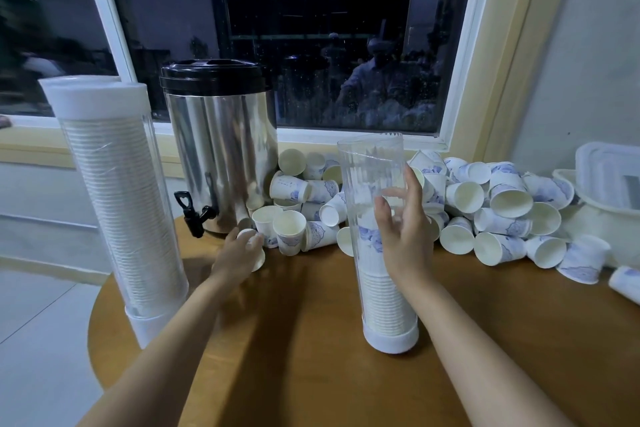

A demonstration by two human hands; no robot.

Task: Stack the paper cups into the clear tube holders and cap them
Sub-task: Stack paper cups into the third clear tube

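On the round wooden tabletop [311, 367], toward its middle, stands an open tube [372, 163] of clear ribbed plastic. It is upright in a white base cap [391, 340] and has no cap on top. A nested stack of cups [384, 302] fills roughly its lower third.

The right hand [405, 236] is raised against the tube's right side. Its fingers [414, 180] are apart and nearly straight, and the thumb lies across the front of the clear wall. I cannot tell whether it presses or only touches.

The left hand [237, 253] reaches to the near left edge of the pile. Its fingers [252, 242] are curled over a paper cup [259, 258] lying on its side, clamped on it.

Behind both hands, loose cups [485, 208], white with blue print, lie heaped along the back of the tabletop below the window [311, 28]. Most are tipped over with their mouths facing this way.

At the left edge stands a capped tube [124, 201], packed full of cups, with a white lid on top. A steel urn [221, 149] with a black lid and tap sits between the capped tube and the pile. Plastic containers [606, 177] are stacked at the far right.
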